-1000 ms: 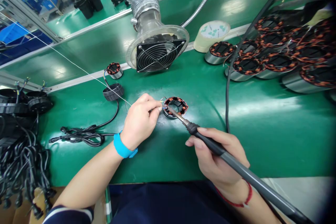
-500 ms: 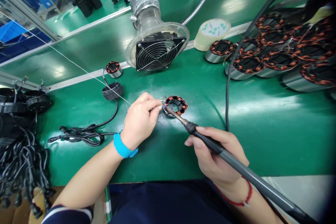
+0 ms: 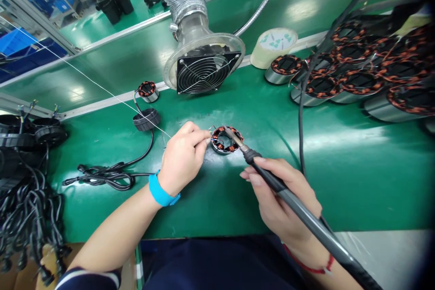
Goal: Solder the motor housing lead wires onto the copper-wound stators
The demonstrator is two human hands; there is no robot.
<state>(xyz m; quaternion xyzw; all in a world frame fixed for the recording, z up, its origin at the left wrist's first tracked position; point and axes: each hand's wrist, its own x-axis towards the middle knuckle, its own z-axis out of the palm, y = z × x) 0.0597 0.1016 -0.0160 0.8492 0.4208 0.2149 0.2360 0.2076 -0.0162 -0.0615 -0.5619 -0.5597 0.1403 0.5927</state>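
My left hand (image 3: 183,152) pinches thin wires, one of them blue, at the left rim of a motor stator (image 3: 222,150) with copper windings. A fine pale strand, which looks like solder wire (image 3: 112,94), runs down from the upper left to the back of this hand; its path through the fingers is hidden. In my right hand (image 3: 285,199) is a soldering iron (image 3: 270,179), gripped like a pen. Its metal tip reaches over the stator's opening toward the far rim. Whether the tip touches the windings I cannot tell.
Behind the stator hangs a fume extractor fan (image 3: 204,74). Several stators (image 3: 317,95) crowd the right, beside a tape roll (image 3: 275,47). On the left lie a black ring cap (image 3: 147,120), a coiled cable (image 3: 108,176) and a cable heap (image 3: 30,208). A black cord (image 3: 302,122) hangs at right.
The soldering iron's tip has shifted up and to the right, away from the wires at my left fingertips. My left hand keeps its pinch, almost unmoved.
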